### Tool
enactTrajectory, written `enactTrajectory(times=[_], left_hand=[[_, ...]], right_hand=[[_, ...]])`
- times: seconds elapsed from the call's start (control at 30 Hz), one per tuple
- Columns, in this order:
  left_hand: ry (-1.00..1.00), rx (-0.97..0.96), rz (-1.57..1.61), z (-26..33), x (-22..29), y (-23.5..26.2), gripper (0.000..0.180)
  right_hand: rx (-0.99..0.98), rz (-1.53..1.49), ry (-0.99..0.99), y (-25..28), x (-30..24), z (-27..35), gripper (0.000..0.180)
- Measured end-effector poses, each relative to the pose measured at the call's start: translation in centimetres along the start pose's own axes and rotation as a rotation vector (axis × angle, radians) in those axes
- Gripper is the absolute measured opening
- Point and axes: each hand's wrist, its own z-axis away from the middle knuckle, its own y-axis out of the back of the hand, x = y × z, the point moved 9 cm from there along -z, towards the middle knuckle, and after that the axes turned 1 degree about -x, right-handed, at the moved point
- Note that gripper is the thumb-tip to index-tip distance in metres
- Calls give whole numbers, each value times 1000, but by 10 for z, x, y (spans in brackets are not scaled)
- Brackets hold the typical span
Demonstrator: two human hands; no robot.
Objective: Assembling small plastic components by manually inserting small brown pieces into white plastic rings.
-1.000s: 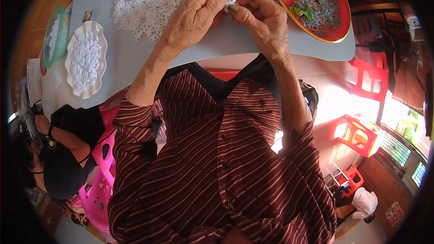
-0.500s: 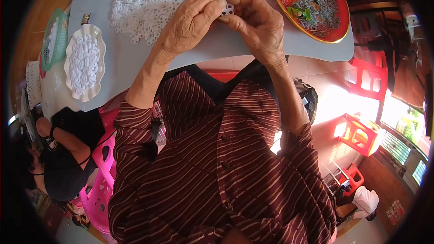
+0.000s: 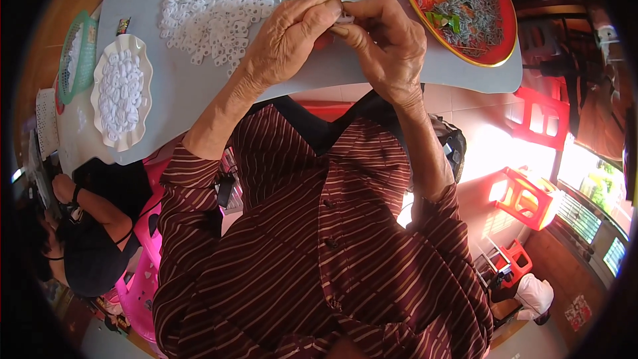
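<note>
My left hand (image 3: 292, 38) and my right hand (image 3: 385, 43) meet over the grey table (image 3: 179, 86), fingertips pinched together on one small white plastic piece (image 3: 344, 18), mostly hidden by my fingers. A loose heap of the same white plastic pieces (image 3: 216, 3) lies on the table just left of my left hand. A round red tray (image 3: 500, 26) with several small grey metal parts sits to the right of my right hand.
A white scalloped dish (image 3: 100, 90) full of white pieces stands at the table's left end, beside a green basket (image 3: 72, 53). Another person in black (image 3: 93, 233) sits at lower left by a pink stool. Red plastic stools (image 3: 531, 196) stand on the floor at right.
Both hands have stayed together on the small piece, shifting slightly; the fingertips have closed over it so less of it shows.
</note>
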Motion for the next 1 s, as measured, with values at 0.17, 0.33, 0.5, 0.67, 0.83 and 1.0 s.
enactTrajectory(times=[0.17,0.33,0.5,0.67,0.83,1.0], left_hand=[[21,-16,41,0,0,-3,32],[19,27,26,2,-1,-1,32],[55,38,-5,1,-6,2,32],[55,41,16,3,-8,-2,33],[100,5,37,2,-5,-4,33],[88,21,45,-1,-6,1,32]], right_hand=[[-7,47,8,1,0,1,26],[16,-105,-69,-3,11,1,25],[-3,-117,-94,-5,16,0,24],[-6,-45,-49,-4,9,1,24],[-14,-24,-27,-1,2,1,22],[-5,-12,-56,-2,4,0,22]])
